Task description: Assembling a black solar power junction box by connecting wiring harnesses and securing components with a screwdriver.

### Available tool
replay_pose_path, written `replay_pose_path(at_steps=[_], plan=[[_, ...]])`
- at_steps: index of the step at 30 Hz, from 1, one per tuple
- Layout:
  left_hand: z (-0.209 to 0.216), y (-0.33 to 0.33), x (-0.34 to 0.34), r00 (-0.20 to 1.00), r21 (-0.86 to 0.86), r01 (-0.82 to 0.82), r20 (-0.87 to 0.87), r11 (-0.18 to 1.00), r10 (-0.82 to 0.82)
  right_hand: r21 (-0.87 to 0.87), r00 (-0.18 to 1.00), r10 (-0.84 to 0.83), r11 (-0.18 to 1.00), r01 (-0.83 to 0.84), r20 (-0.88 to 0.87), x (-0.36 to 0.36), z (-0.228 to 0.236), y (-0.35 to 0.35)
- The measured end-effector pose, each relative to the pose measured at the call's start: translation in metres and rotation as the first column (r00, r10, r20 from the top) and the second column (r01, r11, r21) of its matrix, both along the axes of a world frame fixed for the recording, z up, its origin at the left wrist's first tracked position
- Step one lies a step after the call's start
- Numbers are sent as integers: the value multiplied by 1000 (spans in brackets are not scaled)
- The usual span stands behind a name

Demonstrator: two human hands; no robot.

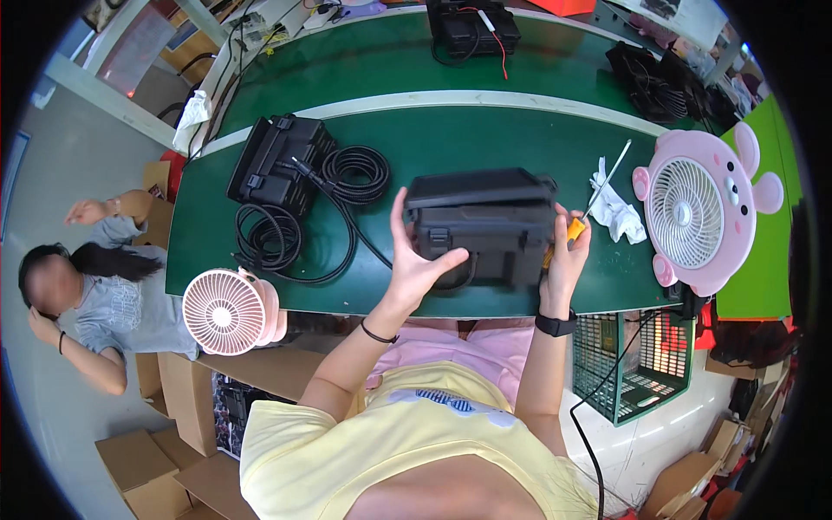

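The left hand [414,267] grips the black case [485,230] at its left end; the right hand [567,264], clasping a yellow-handled screwdriver [575,229], is at its right end, over the green tabletop [520,139].

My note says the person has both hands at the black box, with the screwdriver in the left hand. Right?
Not quite: the screwdriver is in the right hand, not the left hand, as the head view shows. Both are indeed at the black box.
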State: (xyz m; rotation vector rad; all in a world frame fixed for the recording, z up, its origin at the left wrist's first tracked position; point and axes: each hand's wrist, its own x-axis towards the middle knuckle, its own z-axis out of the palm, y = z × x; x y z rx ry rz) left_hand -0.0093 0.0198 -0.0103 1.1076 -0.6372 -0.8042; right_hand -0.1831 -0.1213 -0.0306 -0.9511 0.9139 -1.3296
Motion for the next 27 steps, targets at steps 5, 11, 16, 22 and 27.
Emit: replay_pose_path(at_steps=[5, 11, 16, 22, 27], plan=[[-8, 2, 16, 854, -138, -475, 167, 869, 493, 29, 993, 46, 999, -43, -111, -10, -14, 6], [-10, 7, 46, 714, -120, -660, 206, 742, 669, 39, 986, 114, 993, -110, -125, -10, -14, 7], [-6, -1, 106, 703, -134, -683, 148, 718, 696, 41, 989, 122, 992, -119, -83, -9, -12, 9], [-9, -9, 167, 496, -168, -823, 255, 543, 830, 49, 991, 116, 992, -113, -62, -11, -13, 9], [-18, 7, 186, 520, -159, -829, 134, 536, 844, 47, 984, 159, 987, -155, -82, -12, -14, 12]])
